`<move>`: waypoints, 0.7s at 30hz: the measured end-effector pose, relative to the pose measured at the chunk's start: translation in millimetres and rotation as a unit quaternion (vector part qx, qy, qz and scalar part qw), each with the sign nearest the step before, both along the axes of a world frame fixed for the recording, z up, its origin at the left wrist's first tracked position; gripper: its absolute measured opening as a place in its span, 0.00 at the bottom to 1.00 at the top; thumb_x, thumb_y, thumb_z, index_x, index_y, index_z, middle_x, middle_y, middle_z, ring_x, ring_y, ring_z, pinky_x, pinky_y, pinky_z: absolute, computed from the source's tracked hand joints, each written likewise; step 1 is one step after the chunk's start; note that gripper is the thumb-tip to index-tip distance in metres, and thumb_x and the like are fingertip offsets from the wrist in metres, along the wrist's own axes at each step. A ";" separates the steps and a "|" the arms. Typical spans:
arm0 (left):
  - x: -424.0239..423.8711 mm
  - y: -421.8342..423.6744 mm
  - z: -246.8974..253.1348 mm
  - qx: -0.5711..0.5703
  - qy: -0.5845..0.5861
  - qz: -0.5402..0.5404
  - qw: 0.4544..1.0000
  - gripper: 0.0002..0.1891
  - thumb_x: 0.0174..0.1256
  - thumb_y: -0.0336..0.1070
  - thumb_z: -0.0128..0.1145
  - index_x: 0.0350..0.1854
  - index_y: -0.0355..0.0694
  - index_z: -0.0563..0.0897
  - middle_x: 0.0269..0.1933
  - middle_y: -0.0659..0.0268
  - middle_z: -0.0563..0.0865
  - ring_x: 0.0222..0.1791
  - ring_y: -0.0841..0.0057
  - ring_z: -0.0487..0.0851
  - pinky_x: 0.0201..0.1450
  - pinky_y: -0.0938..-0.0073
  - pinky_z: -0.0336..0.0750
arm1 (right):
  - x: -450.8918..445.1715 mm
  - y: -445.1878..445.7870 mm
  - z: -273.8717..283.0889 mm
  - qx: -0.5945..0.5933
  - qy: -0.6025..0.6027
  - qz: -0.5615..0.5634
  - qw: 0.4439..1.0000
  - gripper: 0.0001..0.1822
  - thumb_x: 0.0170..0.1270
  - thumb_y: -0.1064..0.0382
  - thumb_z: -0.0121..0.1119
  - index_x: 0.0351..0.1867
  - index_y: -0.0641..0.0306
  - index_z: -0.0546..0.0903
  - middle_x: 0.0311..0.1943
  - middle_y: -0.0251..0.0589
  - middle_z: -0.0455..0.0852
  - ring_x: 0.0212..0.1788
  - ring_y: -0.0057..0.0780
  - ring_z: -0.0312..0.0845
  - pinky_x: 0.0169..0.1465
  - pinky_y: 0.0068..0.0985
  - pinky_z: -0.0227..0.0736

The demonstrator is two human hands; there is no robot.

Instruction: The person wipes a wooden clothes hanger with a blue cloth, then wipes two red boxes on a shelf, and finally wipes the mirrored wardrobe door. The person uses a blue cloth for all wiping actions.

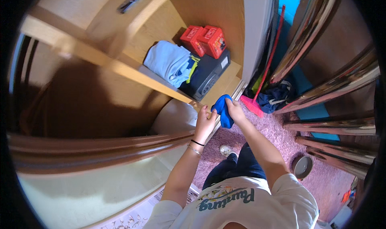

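Observation:
A small bundle of bright blue cloth (pixel 225 113) is held before me, in front of the opened wardrobe. My right hand (pixel 234 108) grips its upper right edge with thumb and fingers. At its left edge my left hand (pixel 207 119) has the thumb at the cloth, fingers partly curled; how firmly it holds is unclear. Beyond the hands, inside the wardrobe, a dark box (pixel 211 75) lies on the wooden floor. Folded light blue clothing (pixel 167 61) rests on the box, with a navy and yellow-green cloth (pixel 193 69) beside it. Two red boxes (pixel 212 42) stand at its far end.
A wooden divider (pixel 141 78) splits the wardrobe; a pale rounded bundle (pixel 176 116) sits left of it. Right of the wardrobe a pink broom (pixel 253 105) leans near a dark blue bag (pixel 276 98). A round bin (pixel 302 166) stands on the pink carpet (pixel 229 138).

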State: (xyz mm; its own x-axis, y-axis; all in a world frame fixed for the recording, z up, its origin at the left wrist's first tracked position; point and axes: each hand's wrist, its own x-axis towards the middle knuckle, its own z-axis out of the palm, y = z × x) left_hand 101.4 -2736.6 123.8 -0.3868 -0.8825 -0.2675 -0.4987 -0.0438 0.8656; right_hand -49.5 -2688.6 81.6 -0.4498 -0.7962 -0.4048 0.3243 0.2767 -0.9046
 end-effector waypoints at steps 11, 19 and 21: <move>-40.9 2.2 -23.9 0.128 0.031 -0.284 0.950 0.12 0.71 0.40 0.59 0.32 0.38 0.76 0.29 0.76 0.76 0.31 0.88 0.70 0.33 0.81 0.68 | -38.7 88.2 -4.6 0.023 -0.047 -0.035 0.998 0.31 0.78 0.43 0.38 0.46 0.71 0.83 0.36 0.42 0.86 0.39 0.27 0.80 0.46 0.26 0.74; -121.6 -43.9 -25.4 0.007 0.167 -0.217 0.962 0.16 0.72 0.44 0.58 0.49 0.36 0.75 0.39 0.63 0.81 0.41 0.76 0.79 0.47 0.74 0.74 | -78.5 62.5 -5.3 -0.095 -0.213 -0.156 0.960 0.21 0.78 0.51 0.43 0.47 0.65 0.82 0.44 0.35 0.85 0.43 0.25 0.79 0.49 0.25 0.71; -153.5 -84.6 -27.2 0.000 0.143 -0.178 0.973 0.18 0.72 0.44 0.58 0.52 0.35 0.75 0.46 0.61 0.82 0.48 0.74 0.80 0.52 0.74 0.73 | -95.7 41.3 -7.3 -0.169 -0.260 -0.201 0.929 0.22 0.78 0.49 0.43 0.54 0.65 0.78 0.51 0.38 0.83 0.51 0.28 0.78 0.57 0.28 0.69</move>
State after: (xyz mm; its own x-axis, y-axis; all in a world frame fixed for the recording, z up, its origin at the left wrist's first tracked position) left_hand -52.1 -2821.2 96.6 -0.7277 -0.6780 -0.1039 -0.2202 0.0874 0.9715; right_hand -145.2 -2647.3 74.3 -0.5524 -0.7273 -0.4074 0.7569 -0.2329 -0.6106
